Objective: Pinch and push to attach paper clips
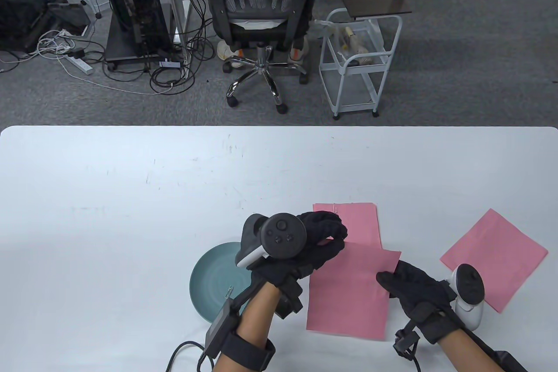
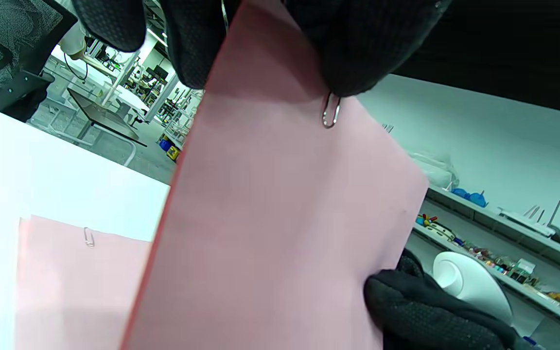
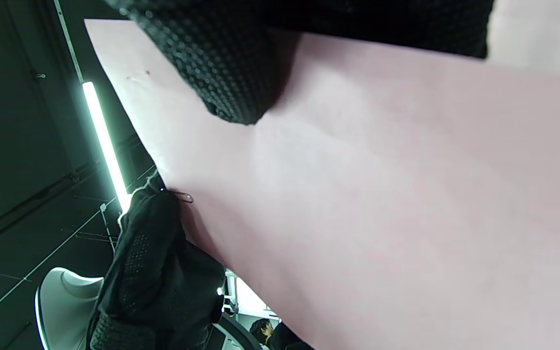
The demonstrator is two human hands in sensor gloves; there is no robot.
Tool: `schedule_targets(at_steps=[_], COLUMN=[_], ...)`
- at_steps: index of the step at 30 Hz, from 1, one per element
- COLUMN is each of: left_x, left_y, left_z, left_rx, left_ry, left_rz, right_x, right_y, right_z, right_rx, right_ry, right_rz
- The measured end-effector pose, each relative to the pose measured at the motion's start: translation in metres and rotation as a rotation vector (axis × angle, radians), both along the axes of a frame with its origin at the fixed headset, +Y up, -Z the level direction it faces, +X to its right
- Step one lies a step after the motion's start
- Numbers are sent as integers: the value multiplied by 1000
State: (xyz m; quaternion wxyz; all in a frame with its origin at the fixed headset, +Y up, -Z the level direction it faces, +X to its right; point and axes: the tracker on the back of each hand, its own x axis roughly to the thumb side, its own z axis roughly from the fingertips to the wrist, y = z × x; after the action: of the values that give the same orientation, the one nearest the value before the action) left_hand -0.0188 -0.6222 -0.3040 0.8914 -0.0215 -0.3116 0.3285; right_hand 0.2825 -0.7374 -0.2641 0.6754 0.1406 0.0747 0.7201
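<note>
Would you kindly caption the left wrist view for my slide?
Left hand pinches a paper clip onto a raised pink sheet; a clipped sheet lies below.

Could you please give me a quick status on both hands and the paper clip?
Left hand pinches paper clip onto held pink sheet, top edge. Right hand grips sheet's right edge. Clip partly on. Nothing in the way.

A pink paper sheet (image 1: 348,289) is lifted off the table, tilted, with a silver paper clip (image 2: 330,111) slid onto its top edge. Behind it, a second pink sheet (image 1: 348,221) lies flat, already bearing a clip (image 2: 88,237) on its far edge. A third pink sheet (image 1: 497,256) lies well apart to the right.
</note>
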Motion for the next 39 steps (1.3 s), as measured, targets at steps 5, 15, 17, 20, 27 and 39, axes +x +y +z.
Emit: schedule_targets(at_steps=[5, 15, 17, 20, 27, 39], left_x=[2, 5, 5, 5, -10, -91], left_y=[0, -6, -7, -7, 8, -14], left_z=[1, -2, -2, -1, 9, 73], left_rx=[14, -40, -38, -41, -16, 232], left_ry=[1, -25, -24, -24, 33, 306], left_rz=[-86, -155, -164, -182, -214, -284], right_x=[0, -1, -1, -1, -3, 12], right_y=[0, 0, 0, 0, 2, 19], right_z=[0, 0, 0, -1, 1, -15], right_rx=[-1, -8, -8, -11, -7, -45], right_ry=[-3, -3, -2, 1, 7, -95], right_rz=[17, 25, 29, 32, 23, -13])
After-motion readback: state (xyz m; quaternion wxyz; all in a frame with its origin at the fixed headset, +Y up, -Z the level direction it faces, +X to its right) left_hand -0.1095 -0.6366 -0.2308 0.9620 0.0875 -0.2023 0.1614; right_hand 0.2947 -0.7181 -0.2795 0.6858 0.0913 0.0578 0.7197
